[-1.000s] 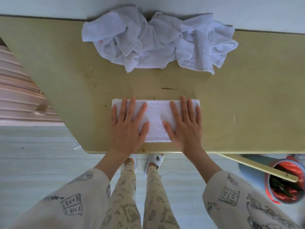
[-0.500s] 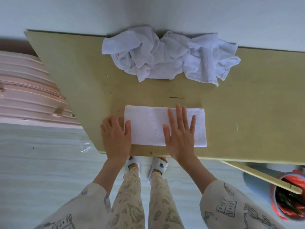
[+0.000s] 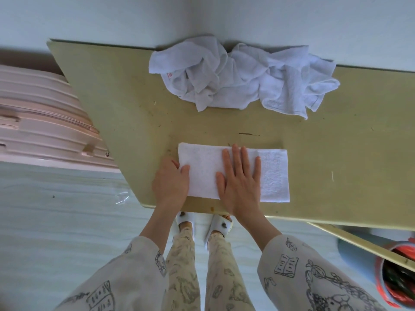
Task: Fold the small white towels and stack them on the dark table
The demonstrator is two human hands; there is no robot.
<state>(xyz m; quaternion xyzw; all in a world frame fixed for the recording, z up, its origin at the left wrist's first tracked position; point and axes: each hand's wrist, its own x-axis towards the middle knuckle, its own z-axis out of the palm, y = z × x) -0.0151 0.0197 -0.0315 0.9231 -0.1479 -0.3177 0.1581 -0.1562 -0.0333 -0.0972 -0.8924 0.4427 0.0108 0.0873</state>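
My right hand (image 3: 241, 179) lies flat on the folded white terry towel (image 3: 233, 171), fingers straight and a little spread, palm pressing down near the towel's middle, wrist over the near edge. My left hand (image 3: 170, 184) is at the towel's left end, fingers curled over that short edge with the thumb on top, pinching it; the fingertips are tucked out of sight, so I can't tell how far under they go. The towel is a long flat rectangle on the olive-tan tabletop (image 3: 336, 158), close to the table's near edge, right end uncovered. Beyond the towel, against the far edge of the table by the pale wall (image 3: 202, 16), sits a crumpled heap of white towels (image 3: 242, 77), well apart from the folded one, a small red tag showing on its left side. Left of the towel, off the table, a ribbed pink hard-shell suitcase (image 3: 45, 122). Right of it and below table level, a round bin with a red liner (image 3: 397, 277), partly cut off. My patterned cream sleeves (image 3: 298, 274) and white slippers (image 3: 221, 225) show below the towel.
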